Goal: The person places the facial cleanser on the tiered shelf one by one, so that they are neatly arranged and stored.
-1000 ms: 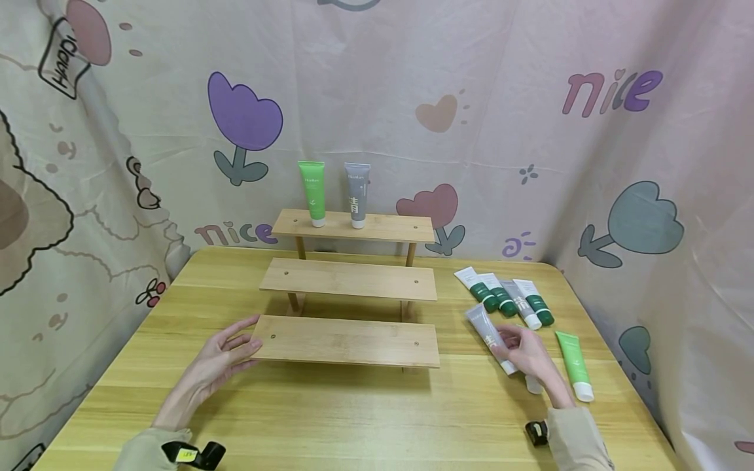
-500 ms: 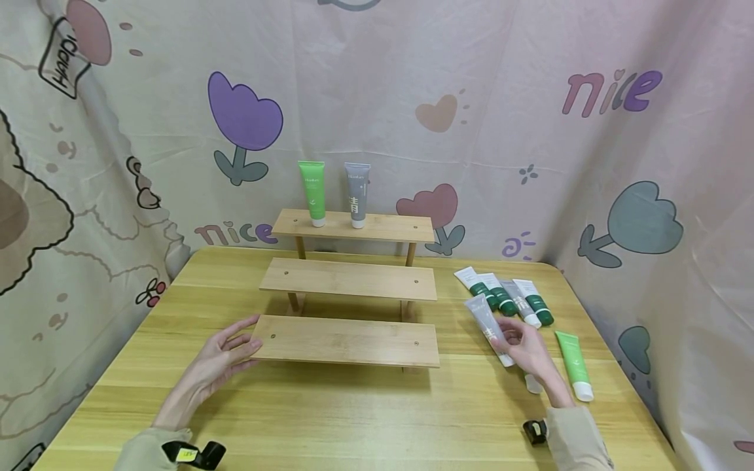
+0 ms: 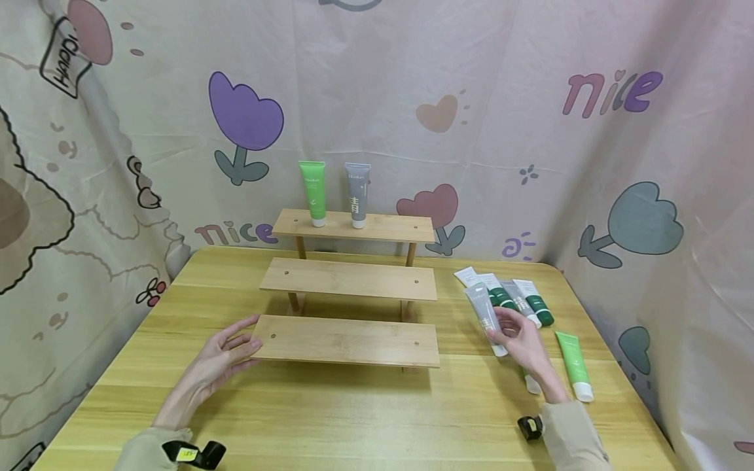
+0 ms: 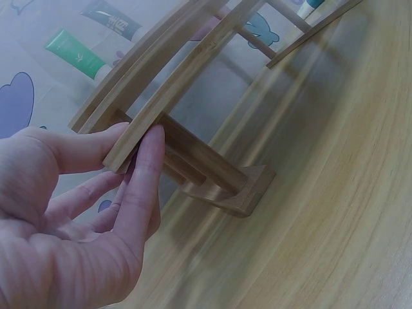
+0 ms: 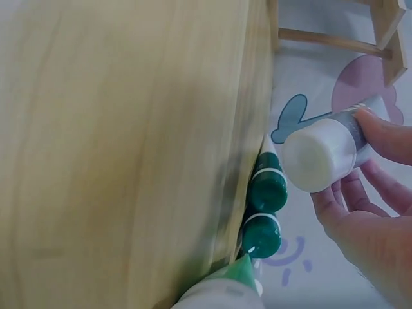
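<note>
My left hand (image 3: 212, 363) pinches the left end of the lowest board of a three-tier wooden display rack (image 3: 347, 341); in the left wrist view thumb and fingers lie on opposite faces of that board (image 4: 174, 93). At the right, my right hand (image 3: 524, 343) holds a grey squeeze tube (image 3: 482, 307) above the table, tilted, its white cap (image 5: 318, 156) toward me. On the top tier a green tube (image 3: 314, 191) and another grey tube (image 3: 357, 191) stand upright on their caps.
Several green-and-white tubes (image 3: 537, 304) and a grey one (image 3: 518, 301) lie at the table's back right. A light green tube (image 3: 574, 366) lies nearer the right edge. Partly behind my right wrist shows a white cap (image 3: 533, 384). Printed curtains (image 3: 377, 98) enclose the wooden table (image 3: 330, 425).
My right hand has raised the grey tube and shifted it slightly away from me and to the left. The left hand keeps its place on the rack.
</note>
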`<action>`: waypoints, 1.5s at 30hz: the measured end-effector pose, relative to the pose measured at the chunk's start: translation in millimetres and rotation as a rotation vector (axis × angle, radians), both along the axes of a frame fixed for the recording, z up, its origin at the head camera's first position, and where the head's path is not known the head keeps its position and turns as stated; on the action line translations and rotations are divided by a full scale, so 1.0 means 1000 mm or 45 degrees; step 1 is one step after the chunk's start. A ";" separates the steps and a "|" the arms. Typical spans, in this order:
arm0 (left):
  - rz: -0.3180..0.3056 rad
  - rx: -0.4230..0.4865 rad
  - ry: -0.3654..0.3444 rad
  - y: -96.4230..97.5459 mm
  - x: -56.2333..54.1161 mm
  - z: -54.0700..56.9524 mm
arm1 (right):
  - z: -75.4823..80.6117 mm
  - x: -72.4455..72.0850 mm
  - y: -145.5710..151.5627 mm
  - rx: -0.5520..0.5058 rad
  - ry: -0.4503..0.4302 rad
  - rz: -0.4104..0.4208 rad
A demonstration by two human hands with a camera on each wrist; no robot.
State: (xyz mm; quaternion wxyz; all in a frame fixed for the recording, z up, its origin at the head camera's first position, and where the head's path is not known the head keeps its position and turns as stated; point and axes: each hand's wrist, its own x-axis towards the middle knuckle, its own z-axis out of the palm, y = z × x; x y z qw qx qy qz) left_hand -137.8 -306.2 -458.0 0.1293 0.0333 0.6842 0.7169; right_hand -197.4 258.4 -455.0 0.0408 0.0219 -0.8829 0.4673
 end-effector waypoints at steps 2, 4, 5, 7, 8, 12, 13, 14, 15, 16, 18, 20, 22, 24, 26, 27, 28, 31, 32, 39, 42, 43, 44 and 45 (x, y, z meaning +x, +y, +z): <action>0.002 -0.004 0.000 0.000 0.000 0.000 | 0.002 -0.001 -0.002 -0.031 0.009 0.000; 0.005 -0.006 -0.002 0.000 0.000 0.000 | 0.003 -0.002 -0.004 -0.060 0.022 0.000; 0.005 -0.006 -0.002 0.000 0.000 0.000 | 0.004 -0.003 -0.005 -0.078 0.027 0.003; 0.004 -0.004 -0.001 0.000 0.000 0.000 | 0.005 -0.004 -0.007 -0.112 0.033 0.010; 0.004 -0.003 -0.001 0.000 0.000 0.000 | 0.006 -0.004 -0.008 -0.121 0.031 0.009; -0.002 -0.002 0.008 0.000 0.000 0.000 | 0.010 -0.006 -0.012 -0.177 0.018 0.019; -0.005 -0.002 0.010 0.000 0.000 0.000 | 0.011 -0.006 -0.014 -0.191 0.017 0.019; -0.007 -0.001 0.012 0.000 0.000 0.000 | 0.012 -0.007 -0.015 -0.208 0.017 0.022; -0.009 -0.002 0.015 0.000 0.000 0.000 | 0.013 -0.007 -0.016 -0.225 0.022 0.025; -0.010 -0.002 0.016 0.000 0.000 0.000 | 0.013 -0.008 -0.017 -0.227 0.023 0.027; -0.012 0.001 0.018 0.000 0.000 -0.001 | 0.015 -0.010 -0.019 -0.225 0.030 0.028; -0.011 0.000 0.020 0.000 0.000 -0.001 | 0.017 -0.012 -0.021 -0.210 0.032 0.035; -0.010 -0.002 0.021 0.000 0.000 0.000 | 0.020 -0.014 -0.024 -0.205 0.026 0.039; -0.009 -0.003 0.021 0.000 0.000 0.000 | 0.024 -0.016 -0.028 -0.219 0.022 0.045; -0.006 -0.007 0.020 0.000 0.000 0.000 | 0.027 -0.019 -0.031 -0.234 0.031 0.056; -0.005 -0.007 0.018 0.000 0.000 0.000 | 0.028 -0.020 -0.033 -0.249 0.033 0.059; -0.003 -0.008 0.016 0.000 0.000 0.000 | 0.030 -0.021 -0.035 -0.250 0.040 0.065; 0.005 -0.013 0.009 0.000 0.000 0.000 | 0.034 -0.025 -0.040 -0.254 0.058 0.084; 0.007 -0.015 0.006 0.000 0.000 0.000 | 0.035 -0.025 -0.041 -0.250 0.061 0.090; 0.015 -0.023 -0.003 0.000 0.000 0.000 | 0.046 -0.032 -0.053 -0.297 0.076 0.104; 0.016 -0.026 -0.003 0.000 0.000 0.000 | 0.052 -0.035 -0.058 -0.333 0.093 0.115; 0.017 -0.028 -0.003 0.000 0.000 0.000 | 0.053 -0.036 -0.059 -0.345 0.102 0.119; 0.017 -0.029 -0.004 0.000 0.000 0.000 | 0.055 -0.037 -0.061 -0.358 0.110 0.124; 0.017 -0.029 -0.004 0.000 0.000 0.000 | 0.057 -0.039 -0.063 -0.367 0.121 0.128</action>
